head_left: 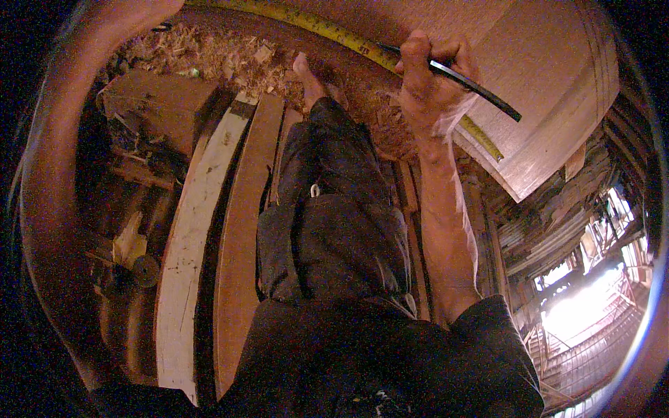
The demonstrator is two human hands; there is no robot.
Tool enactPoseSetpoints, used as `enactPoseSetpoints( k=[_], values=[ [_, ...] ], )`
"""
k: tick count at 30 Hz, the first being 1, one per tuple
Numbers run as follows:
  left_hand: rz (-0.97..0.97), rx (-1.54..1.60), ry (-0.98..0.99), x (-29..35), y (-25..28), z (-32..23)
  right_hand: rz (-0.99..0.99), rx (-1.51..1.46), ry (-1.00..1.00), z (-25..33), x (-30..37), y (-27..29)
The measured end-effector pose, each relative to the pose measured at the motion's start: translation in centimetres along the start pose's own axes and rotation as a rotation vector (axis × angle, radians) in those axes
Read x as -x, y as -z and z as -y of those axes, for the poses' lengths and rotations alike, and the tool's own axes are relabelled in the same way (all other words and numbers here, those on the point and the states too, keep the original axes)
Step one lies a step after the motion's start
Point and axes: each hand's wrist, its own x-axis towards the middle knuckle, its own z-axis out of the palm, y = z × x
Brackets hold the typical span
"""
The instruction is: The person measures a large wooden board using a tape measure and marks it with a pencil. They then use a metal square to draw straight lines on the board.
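My right hand [433, 87] is closed around a slim dark pencil [488, 96] and rests at the edge of a broad wooden board [543, 83]. A yellow tape measure [313, 26] stretches along the board's near edge and passes under that hand. Its end [482, 139] shows again on the board beyond my wrist. My left arm reaches up along the left side, and my left hand [157, 10] is at the top edge beside the tape. Its fingers are cut off by the frame, so their hold cannot be seen.
Long planks, one pale [191, 258] and one brown [244, 244], lie left of my legs. A wooden block [164, 101] stands beyond them. Wood shavings [209, 52] cover the ground near my bare foot [311, 82]. Stacked timber [557, 216] and a bright opening are at right.
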Motion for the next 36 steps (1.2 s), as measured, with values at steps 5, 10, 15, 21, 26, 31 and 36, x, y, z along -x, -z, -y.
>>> enactPoseSetpoints(
  k=[5, 10, 15, 21, 26, 31, 36],
  values=[
    [0.113, -0.015, 0.006, -1.3, 1.4, -0.1, 0.097, 0.139, 0.014, 0.4, -0.2, 0.6],
    [-0.044, -0.011, 0.103, -0.6, -1.0, -1.1, 0.090, 0.124, -0.016, 0.7, -0.3, 0.6],
    [-0.168, 0.028, 0.037, 0.0, -1.8, -0.6, 0.076, 0.086, 0.035, 0.0, -0.2, 0.5],
    [0.193, -0.002, 0.145, -1.5, 1.9, -1.7, 0.042, 0.132, 0.003, 0.7, -0.2, 0.3],
    [0.181, -0.001, 0.134, -1.5, 1.4, -1.7, 0.095, 0.149, 0.041, 0.1, -0.2, 0.6],
    [0.108, 0.105, 0.117, -1.0, 0.1, -1.1, 0.049, 0.096, -0.015, 0.5, -0.1, 0.5],
    [0.222, 0.107, 0.148, -1.5, 1.5, -1.1, 0.078, 0.140, 0.015, 0.4, -0.1, 0.4]
  ],
)
